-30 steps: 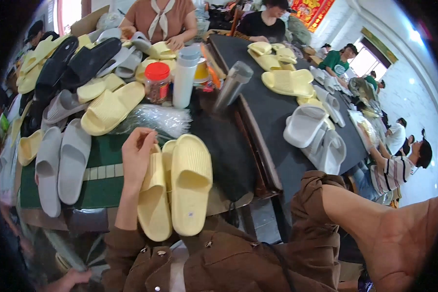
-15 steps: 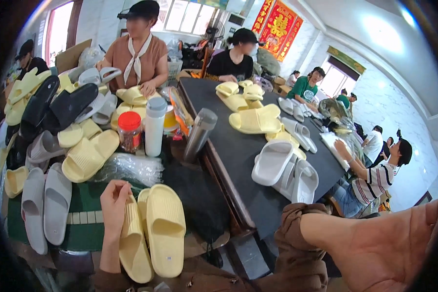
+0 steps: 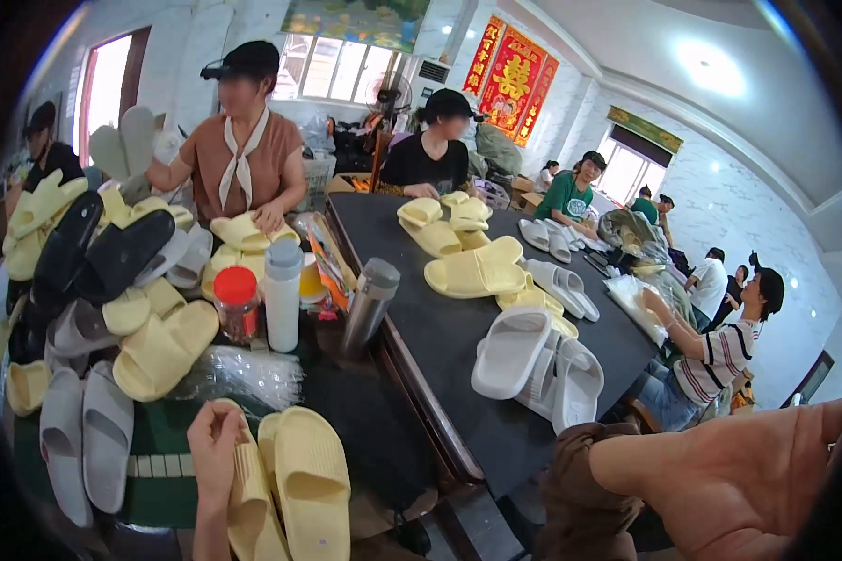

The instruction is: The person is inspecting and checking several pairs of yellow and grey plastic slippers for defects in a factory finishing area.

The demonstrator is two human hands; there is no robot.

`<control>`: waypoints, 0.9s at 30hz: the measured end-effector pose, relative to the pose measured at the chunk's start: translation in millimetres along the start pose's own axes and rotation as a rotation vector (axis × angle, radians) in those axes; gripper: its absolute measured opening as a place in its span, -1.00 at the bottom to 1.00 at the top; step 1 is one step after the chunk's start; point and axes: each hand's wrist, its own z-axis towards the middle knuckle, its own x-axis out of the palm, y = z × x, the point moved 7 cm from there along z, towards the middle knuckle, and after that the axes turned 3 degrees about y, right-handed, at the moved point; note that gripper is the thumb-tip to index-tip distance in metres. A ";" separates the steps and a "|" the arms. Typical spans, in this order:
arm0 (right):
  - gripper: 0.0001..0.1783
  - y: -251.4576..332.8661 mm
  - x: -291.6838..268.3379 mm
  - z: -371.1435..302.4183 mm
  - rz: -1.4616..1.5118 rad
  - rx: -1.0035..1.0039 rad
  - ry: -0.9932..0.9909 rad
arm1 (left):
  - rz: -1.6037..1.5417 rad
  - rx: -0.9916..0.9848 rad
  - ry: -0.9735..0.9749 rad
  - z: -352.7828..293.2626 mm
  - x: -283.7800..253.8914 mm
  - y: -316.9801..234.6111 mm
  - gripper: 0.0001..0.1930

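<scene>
My left hand (image 3: pixel 217 453) is closed, fingers and thumb pressed together at the upper edge of a yellow slipper (image 3: pixel 257 510). Beside that one, a second yellow slipper (image 3: pixel 311 477) with a ribbed strap stands nearly on end, its sole interior facing me. Close to the camera at lower right is my raised right hand (image 3: pixel 748 481), with the wrist and palm side showing and the fingers cut off by the rim. Just beyond the left hand lies a bundle of thin clear plastic strips (image 3: pixel 243 376). A pair of grey slippers (image 3: pixel 108 439) rests left of that hand.
Yellow, black and grey slippers pile up at left. A red-lidded jar (image 3: pixel 238 304), a white bottle (image 3: pixel 283 299) and a steel flask (image 3: pixel 370 309) stand by the dark table (image 3: pixel 398 271), which bears yellow and white slippers (image 3: pixel 515 351). Several people sit or stand around.
The view has tilted up, so nearby things sit lower in the picture. Across the table, the person in brown has raised a pair of pale slippers. My left hand keeps its place at the yellow slipper.
</scene>
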 end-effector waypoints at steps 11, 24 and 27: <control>-0.56 8.9 -11.9 -15.1 -0.036 0.107 0.011 | 0.060 0.003 -0.005 0.7 4.0 -5.2 -0.93; -0.56 16.5 -4.1 -12.6 -0.051 0.100 0.040 | 0.009 -0.007 -0.002 -1.2 -2.8 1.5 -0.94; -0.57 7.1 -9.1 -9.1 -0.052 0.073 0.000 | 0.054 0.037 0.009 1.3 -1.4 -3.7 -0.95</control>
